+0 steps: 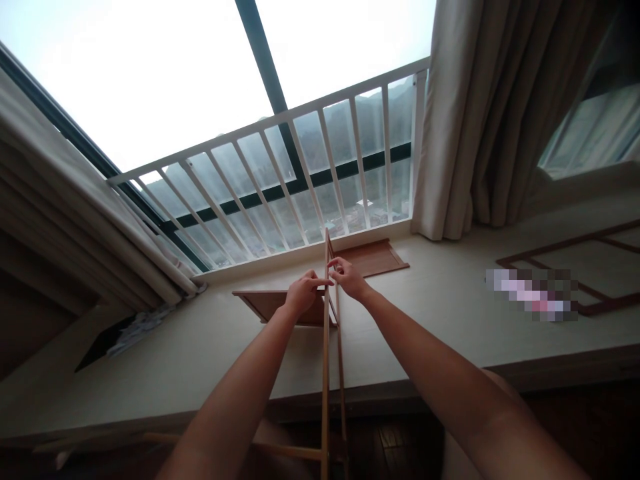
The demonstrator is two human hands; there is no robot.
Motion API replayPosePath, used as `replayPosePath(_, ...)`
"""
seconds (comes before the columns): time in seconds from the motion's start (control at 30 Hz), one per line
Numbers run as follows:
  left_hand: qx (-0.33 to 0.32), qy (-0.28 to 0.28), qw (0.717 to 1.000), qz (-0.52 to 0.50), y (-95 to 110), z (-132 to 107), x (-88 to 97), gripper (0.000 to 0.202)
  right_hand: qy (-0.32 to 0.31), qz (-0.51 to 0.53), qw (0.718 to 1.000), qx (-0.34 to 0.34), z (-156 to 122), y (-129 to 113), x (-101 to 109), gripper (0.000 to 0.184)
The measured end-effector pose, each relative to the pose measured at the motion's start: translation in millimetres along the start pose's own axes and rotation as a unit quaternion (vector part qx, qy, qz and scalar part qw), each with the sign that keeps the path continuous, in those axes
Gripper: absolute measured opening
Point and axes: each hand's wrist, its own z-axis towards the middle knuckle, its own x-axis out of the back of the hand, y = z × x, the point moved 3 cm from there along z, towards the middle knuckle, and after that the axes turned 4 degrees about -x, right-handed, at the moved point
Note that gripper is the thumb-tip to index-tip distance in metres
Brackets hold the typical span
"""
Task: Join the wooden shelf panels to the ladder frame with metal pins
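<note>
A narrow wooden frame (325, 373) with long slim rails stands upright in front of me, seen nearly edge-on. My left hand (300, 295) is closed at its left side, with a finger reaching across the edge. From the right, my right hand (350, 279) has its fingers bent against the same frame, a little farther from me. Whether a small part is pinched there is too small to tell. Behind my left hand is a brown wooden panel (270, 305), tilted. Another brown panel (377, 259) lies beyond my right hand.
The panels are on a pale window ledge (430, 320). A white railing (320, 107) crosses the window, between a left curtain (85, 200) and a right curtain (460, 120). Flat wooden frames (545, 257) lie at right, near a blurred-out item (533, 293). A dark flat object (100, 343) lies left.
</note>
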Motion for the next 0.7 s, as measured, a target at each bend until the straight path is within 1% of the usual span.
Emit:
replayPosePath(0.13, 0.002, 0.001, 1.000, 0.003, 0, 0, 0.6, 0.040, -0.040, -0.055, 0.998, -0.010, 9, -6, -17, 0.028)
replayPosePath(0.27, 0.001, 0.012, 1.000, 0.001, 0, -2, 2.2, 0.036, -0.051, -0.088, 0.995, -0.007, 14, -6, -24, 0.018)
replayPosePath(0.3, 0.001, 0.017, 1.000, -0.002, -1, -3, 2.7, 0.035, -0.050, -0.097, 0.994, -0.007, 13, -6, -25, 0.019)
replayPosePath(0.37, 0.001, 0.029, 1.000, -0.007, -1, -6, 3.7, 0.034, -0.043, -0.117, 0.992, -0.007, 11, -7, -27, 0.027)
replayPosePath(0.47, 0.009, 0.054, 0.998, -0.018, -2, -9, 4.0, 0.031, -0.027, -0.141, 0.990, -0.005, 5, -10, -30, 0.041)
replayPosePath(0.57, 0.030, 0.091, 0.995, -0.033, -4, -9, 2.1, 0.023, -0.018, -0.158, 0.987, -0.009, -1, -11, -33, 0.051)
replayPosePath(0.63, 0.055, 0.122, 0.990, -0.045, -6, -8, 0.5, 0.016, -0.014, -0.171, 0.985, -0.014, -3, -11, -35, 0.048)
replayPosePath(0.7, 0.081, 0.150, 0.984, -0.057, -8, -8, -0.7, 0.018, -0.012, -0.183, 0.983, -0.022, -4, -11, -35, 0.040)
